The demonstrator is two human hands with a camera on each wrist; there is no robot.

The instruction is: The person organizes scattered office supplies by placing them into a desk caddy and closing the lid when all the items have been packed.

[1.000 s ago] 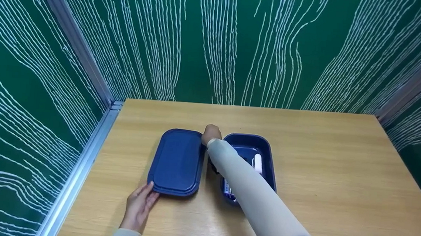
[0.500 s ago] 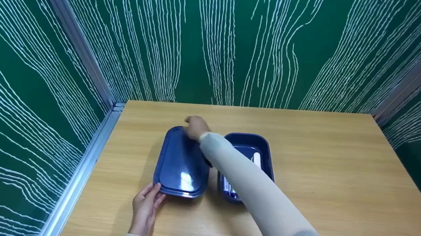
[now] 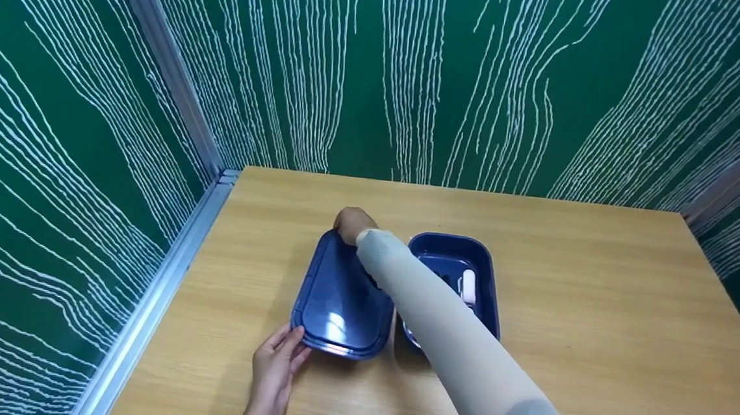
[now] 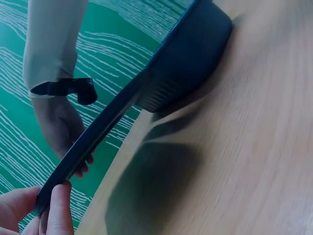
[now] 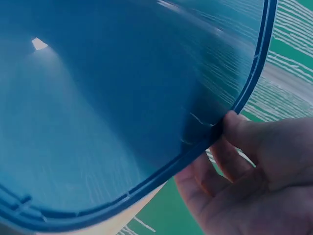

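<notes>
A dark blue lid (image 3: 347,303), rectangular with rounded corners and a stepped rim, is held raised off the table between both hands. My left hand (image 3: 275,370) pinches its near left corner, thumb on one face and fingers on the other, as the left wrist view shows at the fingers (image 4: 59,208). At the far end my right hand (image 3: 354,224) grips the rim; its thumb lies on the upper face and its fingers go underneath in the right wrist view. Just right of the lid stands the matching open blue box (image 3: 491,294), partly covered by my right forearm.
Inside the box lies a white capped, pen-like item (image 3: 469,286) with other small things, mostly hidden by the sleeve (image 3: 439,329). The wooden table (image 3: 598,301) meets green, white-streaked walls (image 3: 364,103) at the back and sides, with a metal rail (image 3: 163,271) along the left.
My right hand has moved from the lid's right side to its far edge and taken hold. The lid has lifted, tilted and shifted right, closer to the box; my left hand kept its corner.
</notes>
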